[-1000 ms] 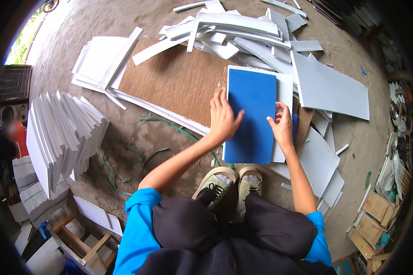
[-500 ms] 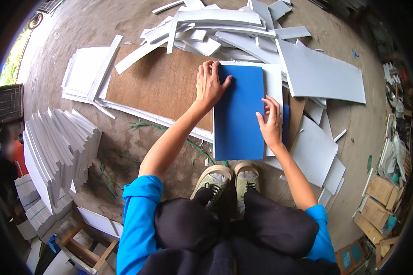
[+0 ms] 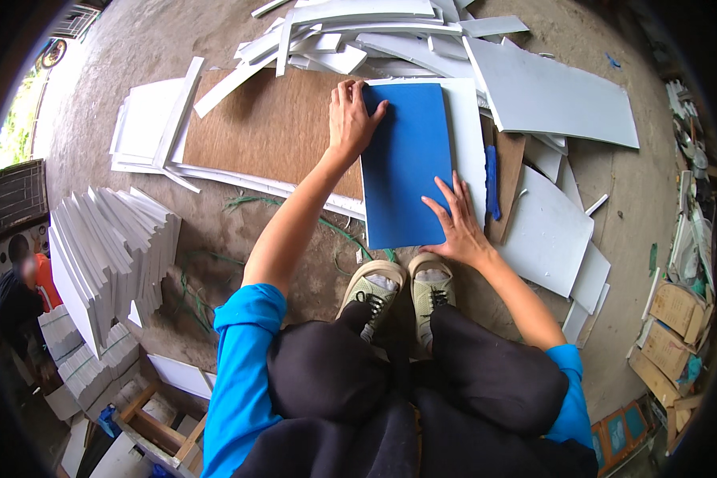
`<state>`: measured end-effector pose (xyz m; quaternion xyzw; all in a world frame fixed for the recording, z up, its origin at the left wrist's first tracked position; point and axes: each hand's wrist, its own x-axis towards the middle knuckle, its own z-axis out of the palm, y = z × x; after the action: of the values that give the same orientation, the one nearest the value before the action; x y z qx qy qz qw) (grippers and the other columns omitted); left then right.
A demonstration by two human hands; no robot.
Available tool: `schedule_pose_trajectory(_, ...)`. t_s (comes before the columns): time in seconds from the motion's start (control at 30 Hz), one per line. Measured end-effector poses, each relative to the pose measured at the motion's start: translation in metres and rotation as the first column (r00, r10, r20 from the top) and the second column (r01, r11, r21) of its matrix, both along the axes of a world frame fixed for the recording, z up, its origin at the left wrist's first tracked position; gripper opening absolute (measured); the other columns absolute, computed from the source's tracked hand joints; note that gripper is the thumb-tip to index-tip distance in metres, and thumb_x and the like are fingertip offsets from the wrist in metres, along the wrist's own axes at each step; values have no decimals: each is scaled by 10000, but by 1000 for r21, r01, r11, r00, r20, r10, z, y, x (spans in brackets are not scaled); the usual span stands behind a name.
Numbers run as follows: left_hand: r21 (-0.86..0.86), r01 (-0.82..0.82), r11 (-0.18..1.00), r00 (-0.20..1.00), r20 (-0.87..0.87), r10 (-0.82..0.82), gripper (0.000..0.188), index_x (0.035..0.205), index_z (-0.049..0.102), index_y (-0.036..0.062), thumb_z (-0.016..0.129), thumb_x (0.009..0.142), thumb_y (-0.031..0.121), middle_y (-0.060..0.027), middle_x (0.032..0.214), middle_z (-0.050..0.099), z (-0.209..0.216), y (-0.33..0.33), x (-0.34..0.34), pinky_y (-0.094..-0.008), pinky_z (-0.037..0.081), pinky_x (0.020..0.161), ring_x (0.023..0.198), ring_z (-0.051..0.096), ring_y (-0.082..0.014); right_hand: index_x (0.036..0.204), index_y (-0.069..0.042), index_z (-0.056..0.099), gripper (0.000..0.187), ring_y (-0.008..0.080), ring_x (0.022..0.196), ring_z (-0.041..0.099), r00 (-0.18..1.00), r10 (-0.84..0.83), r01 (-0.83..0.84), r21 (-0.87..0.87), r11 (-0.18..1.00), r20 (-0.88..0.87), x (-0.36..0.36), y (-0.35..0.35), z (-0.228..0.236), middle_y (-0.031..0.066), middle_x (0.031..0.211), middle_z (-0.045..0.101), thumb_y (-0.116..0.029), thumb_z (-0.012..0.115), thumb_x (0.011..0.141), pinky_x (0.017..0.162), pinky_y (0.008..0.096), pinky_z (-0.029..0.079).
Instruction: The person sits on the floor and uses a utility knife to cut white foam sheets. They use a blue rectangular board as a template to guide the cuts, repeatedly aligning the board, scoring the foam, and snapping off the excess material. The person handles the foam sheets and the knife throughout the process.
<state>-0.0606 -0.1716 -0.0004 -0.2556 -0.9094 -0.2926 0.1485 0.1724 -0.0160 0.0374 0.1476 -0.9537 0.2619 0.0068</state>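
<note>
Right hand (image 3: 464, 229), nearest, fingers fanned out over the lower right corner of the blue panel (image 3: 406, 159); a half-second ago it's half-curled farther up that edge. Left hand (image 3: 350, 119) stays at the upper left corner, thumb apart on the face, fingers bent; can't tell if it pinches. Panel now has hands at opposite corners, so probably steadied on the white sheet (image 3: 468, 143). Blue tool (image 3: 491, 183) right of right hand; brown board (image 3: 255, 131) left of left hand; white offcuts (image 3: 342, 60) beyond both.
</note>
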Motion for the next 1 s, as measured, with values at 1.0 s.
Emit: schedule_pose_trajectory(1.0, 128, 236, 963, 956, 149, -254, 838, 1362, 159, -4, 616, 757, 354, -342, 1375, 15, -7, -27, 84, -527, 195, 1019, 1255, 124, -508, 1363, -224, 181, 1121, 472, 1273, 119, 999, 5, 1, 127, 992, -48, 1, -7, -7, 142, 1408, 114, -393, 809, 450, 1037, 579, 171)
